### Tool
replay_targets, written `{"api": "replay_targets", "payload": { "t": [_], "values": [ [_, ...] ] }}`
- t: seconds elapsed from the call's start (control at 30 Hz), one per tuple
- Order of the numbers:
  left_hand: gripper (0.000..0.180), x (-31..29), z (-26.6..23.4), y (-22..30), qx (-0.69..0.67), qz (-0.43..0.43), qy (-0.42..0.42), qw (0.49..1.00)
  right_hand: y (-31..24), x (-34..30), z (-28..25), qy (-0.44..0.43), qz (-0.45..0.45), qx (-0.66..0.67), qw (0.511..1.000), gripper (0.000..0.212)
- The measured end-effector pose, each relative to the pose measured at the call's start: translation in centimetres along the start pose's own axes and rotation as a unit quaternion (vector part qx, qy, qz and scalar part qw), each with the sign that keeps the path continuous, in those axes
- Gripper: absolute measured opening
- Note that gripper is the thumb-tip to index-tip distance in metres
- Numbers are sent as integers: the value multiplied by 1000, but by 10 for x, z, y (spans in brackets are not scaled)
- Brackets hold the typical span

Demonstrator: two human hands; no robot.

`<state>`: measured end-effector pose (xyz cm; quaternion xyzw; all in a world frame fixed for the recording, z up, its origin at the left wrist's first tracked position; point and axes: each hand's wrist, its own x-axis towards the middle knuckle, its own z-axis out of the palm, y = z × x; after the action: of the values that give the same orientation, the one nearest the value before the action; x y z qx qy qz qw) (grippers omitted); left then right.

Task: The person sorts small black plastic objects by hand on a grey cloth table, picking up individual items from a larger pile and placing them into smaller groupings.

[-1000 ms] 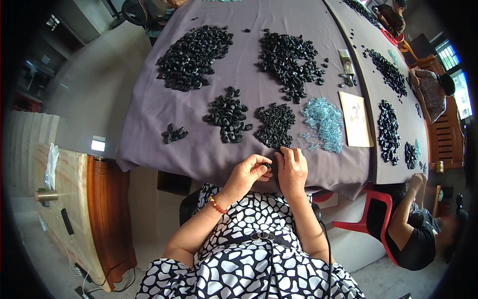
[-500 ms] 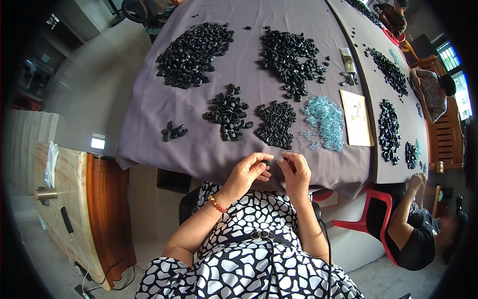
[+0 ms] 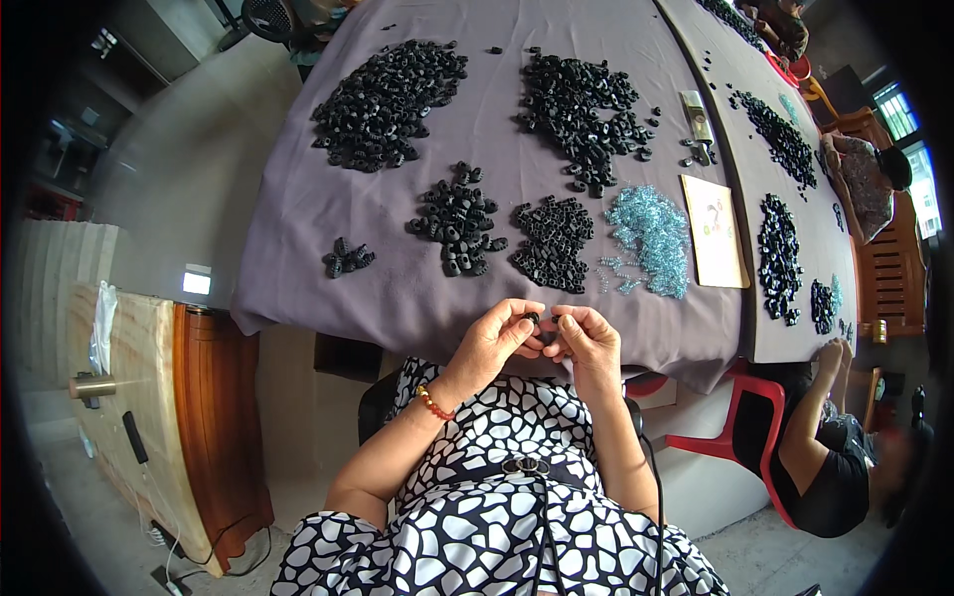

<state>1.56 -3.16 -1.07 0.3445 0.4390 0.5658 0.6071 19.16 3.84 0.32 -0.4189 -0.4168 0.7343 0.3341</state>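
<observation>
In front of my lap, just off the table's near edge, my left hand pinches a small black plastic part. My right hand is closed close beside it, with a small dark piece at the thumb and fingertip. The fingers partly cover both pieces, and whether they touch is hard to see. Nearest to the hands lies a pile of small black square rings. To its left is a cluster of black ribbed parts, and to its right a heap of clear bluish small pieces.
Two large heaps of black parts lie farther back on the grey tablecloth. A small group of black parts sits at left. A tube and a pale booklet lie at right. Another person sits beyond a red chair.
My right hand has come closer to my left, so the fingertips now nearly meet around the small black parts. The left hand has barely moved.
</observation>
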Motion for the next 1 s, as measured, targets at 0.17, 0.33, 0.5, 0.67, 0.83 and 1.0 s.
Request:
{"api": "replay_targets", "payload": {
  "t": [0.17, 0.33, 0.5, 0.67, 0.83, 1.0],
  "values": [
    [26, 1, -2, -9, -13, -12, 13, 1000, 2, 1, -2, 4, 9, -11, 1000, 21],
    [24, 1, -3, -7, 3, -16, 6, 1000, 3, 1, -1, 1, 7, -23, 1000, 21],
    [22, 1, 0, -6, -21, -8, 11, 1000, 3, 0, 2, -6, -6, -44, 999, 22],
    [21, 1, -2, -6, -18, -12, 6, 1000, 5, 0, 5, -7, -14, -73, 997, 23],
    [21, 0, 0, -3, -18, -16, 5, 1000, 3, -1, 6, -9, -9, -89, 996, 23],
    [20, -1, -1, -4, 1, -6, 9, 1000, 2, -1, 8, -17, -5, -120, 993, 23]
  ]
}}
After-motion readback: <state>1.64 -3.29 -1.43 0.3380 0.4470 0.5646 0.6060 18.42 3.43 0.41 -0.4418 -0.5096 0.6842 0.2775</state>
